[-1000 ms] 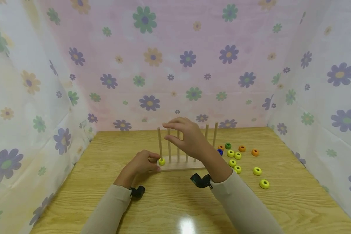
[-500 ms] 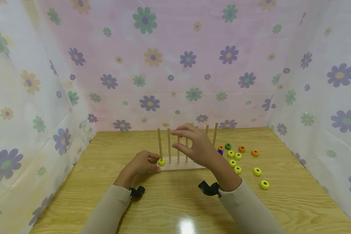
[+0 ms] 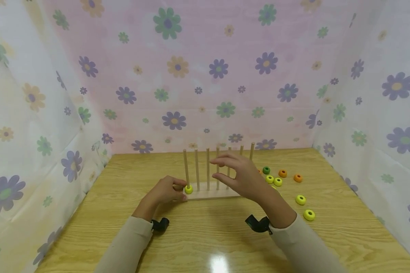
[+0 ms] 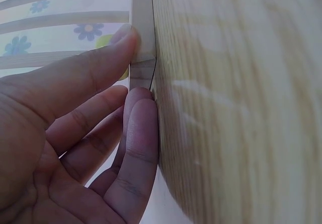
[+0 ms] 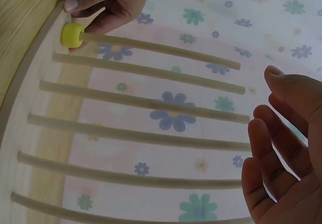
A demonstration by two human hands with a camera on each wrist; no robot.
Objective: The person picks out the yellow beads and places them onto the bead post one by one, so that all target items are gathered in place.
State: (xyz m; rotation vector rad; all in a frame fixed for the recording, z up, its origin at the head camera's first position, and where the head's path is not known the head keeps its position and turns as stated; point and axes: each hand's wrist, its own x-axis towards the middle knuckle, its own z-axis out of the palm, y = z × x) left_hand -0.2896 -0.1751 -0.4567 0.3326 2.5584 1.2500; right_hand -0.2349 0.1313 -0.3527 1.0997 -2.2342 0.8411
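A wooden peg stand (image 3: 210,194) with several upright rods stands on the table, long side towards me. One yellow ring (image 3: 188,190) sits at the bottom of its leftmost rod. My left hand (image 3: 166,189) holds the left end of the base; in the left wrist view the thumb lies on one side and the fingertips press at the corner. In front of the rods' right half, my right hand (image 3: 240,175) is raised with thumb and fingers apart and nothing between them. The right wrist view shows its fingers (image 5: 262,138) near the rod tops.
Right of the stand lie loose rings: several yellow ones, among them a near yellow ring (image 3: 309,215), a green ring (image 3: 266,170) and orange rings, one an outer orange ring (image 3: 298,178). My right hand and forearm hide some. Flowered cloth (image 3: 205,76) walls the table's back and sides.
My right hand has moved right and a little down, from near the left rods to the right half of the stand. The left hand stays at the base's end.
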